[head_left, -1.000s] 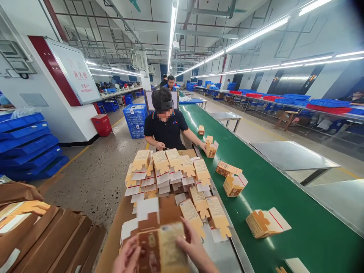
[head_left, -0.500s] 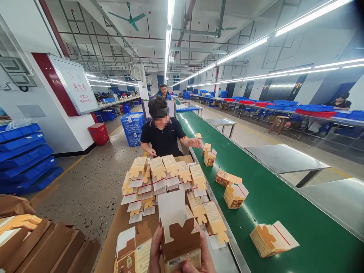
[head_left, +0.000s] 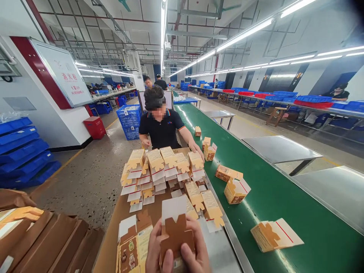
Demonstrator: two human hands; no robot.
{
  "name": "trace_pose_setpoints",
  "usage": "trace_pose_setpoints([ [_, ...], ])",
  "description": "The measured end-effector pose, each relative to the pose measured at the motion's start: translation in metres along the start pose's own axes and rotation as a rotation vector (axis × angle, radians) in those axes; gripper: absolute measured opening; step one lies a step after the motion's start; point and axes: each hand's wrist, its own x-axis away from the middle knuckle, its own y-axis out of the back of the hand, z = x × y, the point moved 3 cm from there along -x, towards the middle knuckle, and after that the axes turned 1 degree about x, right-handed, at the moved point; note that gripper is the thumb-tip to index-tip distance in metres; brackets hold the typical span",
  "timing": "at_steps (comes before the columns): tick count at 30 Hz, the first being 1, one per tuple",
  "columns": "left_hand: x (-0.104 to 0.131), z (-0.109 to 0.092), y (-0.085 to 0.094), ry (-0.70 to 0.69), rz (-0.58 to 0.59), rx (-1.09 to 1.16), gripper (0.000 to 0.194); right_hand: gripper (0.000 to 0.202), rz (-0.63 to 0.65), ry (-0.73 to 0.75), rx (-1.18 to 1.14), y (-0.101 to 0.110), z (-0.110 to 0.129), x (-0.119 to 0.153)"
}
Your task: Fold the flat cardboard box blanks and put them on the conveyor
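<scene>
Between my two hands is a small carton [head_left: 176, 231] with its brown inner flaps and a white flap standing up. My left hand [head_left: 157, 246] grips its left side, and my right hand [head_left: 196, 242] wraps round the right side; both thumbs press on the brown flap facing me. To the left on the table lie flat printed cartons [head_left: 129, 250]. Just beyond my hands rises a heap of folded cartons [head_left: 155, 159] with loose flaps; the lower part of the carton I hold is out of view.
A green conveyor belt [head_left: 196, 138] runs along the right, bearing several cartons, the nearest one [head_left: 264, 237] with its flap out. Across the table sits a co-worker [head_left: 160, 129], one hand at the heap. Brown bundles [head_left: 51, 242] and blue trays [head_left: 22, 151] stand at left.
My thumbs have come up onto the brown flap, which now leans further over the carton's opening. The co-worker's hand has moved from over the belt to the heap's right end.
</scene>
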Motion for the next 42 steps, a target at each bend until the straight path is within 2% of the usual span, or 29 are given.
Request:
trace_pose_setpoints([
  [3,0.0,0.001,-0.006,0.014,-0.029,0.056,0.028,0.032,-0.025,0.03,0.034,0.011,-0.007,0.002],
  [6,0.0,0.0,-0.01,-0.066,-0.048,0.052,0.026,0.025,0.065,0.138,0.199,0.021,-0.008,0.001],
  [8,0.001,-0.002,-0.013,-0.101,-0.046,0.065,0.025,0.028,0.146,0.149,0.215,0.024,-0.005,-0.001],
  [10,0.003,-0.001,-0.016,-0.079,-0.034,0.102,0.024,0.033,0.156,0.073,0.089,0.024,-0.001,-0.002],
  [13,0.007,0.004,-0.017,0.002,0.014,0.117,0.023,0.031,0.079,-0.08,-0.178,0.019,0.004,-0.001],
  [15,0.009,0.009,-0.016,0.054,0.057,0.086,0.025,0.031,0.063,-0.155,-0.267,0.016,0.006,0.0],
  [21,0.011,0.018,-0.005,0.194,0.19,0.04,0.031,0.027,0.032,-0.221,-0.044,0.024,0.007,0.007],
  [24,0.011,0.02,0.003,0.253,0.235,-0.018,0.04,0.032,0.015,-0.336,-0.003,0.028,0.006,0.011],
  [28,0.009,0.031,0.015,0.341,0.283,-0.045,0.053,0.033,0.078,-0.459,0.042,0.027,0.002,0.015],
  [33,0.009,0.046,0.023,0.347,0.396,-0.046,0.049,0.043,0.098,-0.424,0.063,0.025,0.0,0.015],
  [35,0.012,0.046,0.023,0.364,0.375,-0.019,0.045,0.043,0.097,-0.407,0.088,0.024,0.0,0.018],
  [39,0.018,0.031,0.015,0.414,0.219,0.09,0.033,0.032,0.046,-0.436,-0.047,0.022,-0.006,0.027],
  [42,0.02,0.019,0.012,0.288,0.167,0.06,0.021,0.026,0.063,-0.365,-0.042,0.025,-0.007,0.03],
])
